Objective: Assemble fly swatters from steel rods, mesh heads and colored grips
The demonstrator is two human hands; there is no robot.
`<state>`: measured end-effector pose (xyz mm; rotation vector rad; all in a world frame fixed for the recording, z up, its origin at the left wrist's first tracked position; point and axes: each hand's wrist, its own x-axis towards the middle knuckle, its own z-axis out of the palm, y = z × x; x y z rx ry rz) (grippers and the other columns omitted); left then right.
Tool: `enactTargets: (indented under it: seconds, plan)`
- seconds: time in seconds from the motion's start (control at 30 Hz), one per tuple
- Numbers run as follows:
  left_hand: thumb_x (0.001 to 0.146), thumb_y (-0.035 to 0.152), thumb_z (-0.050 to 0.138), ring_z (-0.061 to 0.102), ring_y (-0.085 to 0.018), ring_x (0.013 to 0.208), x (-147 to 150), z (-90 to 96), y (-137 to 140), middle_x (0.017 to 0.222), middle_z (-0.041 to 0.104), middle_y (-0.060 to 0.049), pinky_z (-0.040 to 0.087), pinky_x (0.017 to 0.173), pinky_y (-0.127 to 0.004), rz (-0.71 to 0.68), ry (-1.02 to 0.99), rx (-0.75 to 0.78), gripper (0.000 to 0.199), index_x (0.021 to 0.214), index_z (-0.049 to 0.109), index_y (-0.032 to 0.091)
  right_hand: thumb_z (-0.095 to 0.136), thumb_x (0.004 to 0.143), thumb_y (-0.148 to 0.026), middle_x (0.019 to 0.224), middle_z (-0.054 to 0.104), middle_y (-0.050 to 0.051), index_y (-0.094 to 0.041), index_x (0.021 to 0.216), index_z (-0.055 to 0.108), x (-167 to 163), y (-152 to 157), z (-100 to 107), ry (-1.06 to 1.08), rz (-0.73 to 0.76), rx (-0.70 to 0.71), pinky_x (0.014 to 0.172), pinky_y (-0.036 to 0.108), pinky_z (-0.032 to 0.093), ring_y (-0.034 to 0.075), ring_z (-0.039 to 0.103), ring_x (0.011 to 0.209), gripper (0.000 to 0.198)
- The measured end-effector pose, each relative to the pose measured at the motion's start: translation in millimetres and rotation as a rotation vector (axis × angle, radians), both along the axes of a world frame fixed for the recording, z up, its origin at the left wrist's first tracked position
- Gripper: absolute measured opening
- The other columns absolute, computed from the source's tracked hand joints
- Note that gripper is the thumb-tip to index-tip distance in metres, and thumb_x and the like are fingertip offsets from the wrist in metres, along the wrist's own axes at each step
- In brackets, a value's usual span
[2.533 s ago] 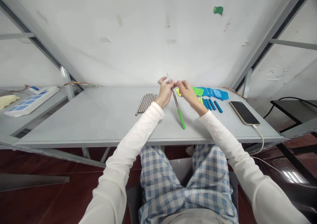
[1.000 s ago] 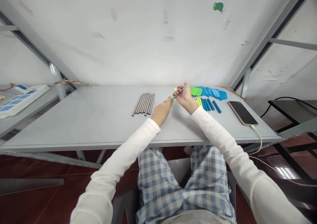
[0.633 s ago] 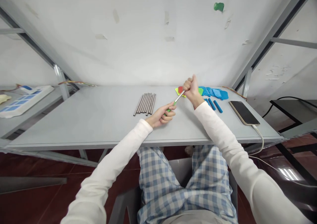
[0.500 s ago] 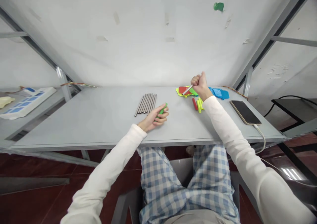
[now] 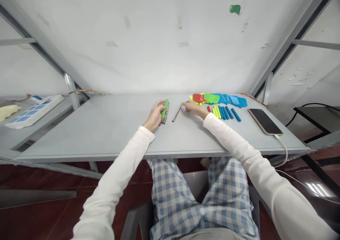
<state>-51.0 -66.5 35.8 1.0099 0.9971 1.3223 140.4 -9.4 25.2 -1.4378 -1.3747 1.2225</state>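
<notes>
My left hand (image 5: 156, 115) is closed around a smooth green stick (image 5: 165, 109), which points up and slightly right. Beneath that hand several thin metal tubes (image 5: 164, 120) lie on the grey table, mostly hidden by the fingers. To their right a single metal tube (image 5: 177, 112) slants on the tabletop. The fingertips of my right hand (image 5: 195, 108) are pinched at its far end. Just right of this hand is a row of short sticks: a red one (image 5: 209, 109), yellow ones (image 5: 216, 112) and blue ones (image 5: 225, 112).
Flat red (image 5: 198, 98), green (image 5: 211, 98) and blue pieces (image 5: 233, 100) overlap along the table's back edge by the wall. A phone (image 5: 265, 121) with a white cable lies at the right. A white power strip (image 5: 34, 112) is on the left side surface.
My right hand has come down and left from above the coloured pieces, bringing its metal tube to the tabletop. My left hand has shifted up and left over the tubes, still holding the green stick.
</notes>
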Motion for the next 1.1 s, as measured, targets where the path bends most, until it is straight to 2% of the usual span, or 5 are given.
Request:
enactTargets:
  seconds: [0.37, 0.57, 0.67, 0.8, 1.1]
  plan:
    - [0.081, 0.024, 0.06, 0.06, -0.008, 0.08, 40, -21.9, 20, 0.111, 0.053, -0.004, 0.048, 0.074, -0.025, -0.2, 0.559, 0.293, 0.03, 0.104, 0.04, 0.022, 0.06, 0.084, -0.03, 0.076, 0.06, -0.003, -0.02, 0.092, 0.048, 6, -24, -1, 0.094, 0.166, 0.248, 0.06, 0.021, 0.047, 0.011, 0.061, 0.068, 0.017]
    - [0.092, 0.025, 0.04, 0.048, -0.026, 0.126, 34, -14.8, 39, 0.136, 0.05, -0.014, 0.032, 0.108, -0.053, -0.164, 1.264, 0.523, 0.04, 0.131, 0.045, 0.022, 0.057, 0.085, -0.029, 0.076, 0.058, -0.002, -0.021, 0.097, 0.047, 45, -18, -10, -0.136, 0.001, 0.44, 0.067, 0.027, 0.045, 0.014, 0.057, 0.069, 0.017]
    - [0.093, 0.04, 0.038, 0.029, -0.039, 0.141, 24, -15.7, 54, 0.153, 0.037, -0.011, 0.018, 0.11, -0.066, -0.144, 1.536, 0.335, 0.047, 0.138, 0.048, 0.029, 0.055, 0.085, -0.023, 0.085, 0.061, 0.006, -0.017, 0.104, 0.051, 62, -25, -14, -0.58, -0.009, 0.599, 0.079, 0.035, 0.043, 0.021, 0.056, 0.08, 0.02]
    - [0.089, 0.063, 0.029, 0.014, -0.048, 0.144, 9, -17.5, 64, 0.161, 0.023, -0.005, 0.012, 0.105, -0.075, -0.145, 1.599, 0.09, 0.064, 0.147, 0.038, 0.037, 0.048, 0.084, -0.014, 0.111, 0.058, 0.02, -0.012, 0.106, 0.055, 73, -35, -19, -1.032, -0.029, 0.633, 0.086, 0.042, 0.038, 0.032, 0.051, 0.102, 0.024]
    - [0.09, 0.061, 0.024, 0.011, -0.048, 0.146, -21, -10.3, 67, 0.164, 0.014, -0.003, 0.019, 0.102, -0.076, -0.235, 1.617, -0.019, 0.065, 0.151, 0.028, 0.04, 0.038, 0.084, -0.007, 0.109, 0.053, 0.02, -0.013, 0.104, 0.061, 104, -35, -26, -1.169, -0.056, 0.565, 0.083, 0.045, 0.037, 0.034, 0.047, 0.102, 0.031]
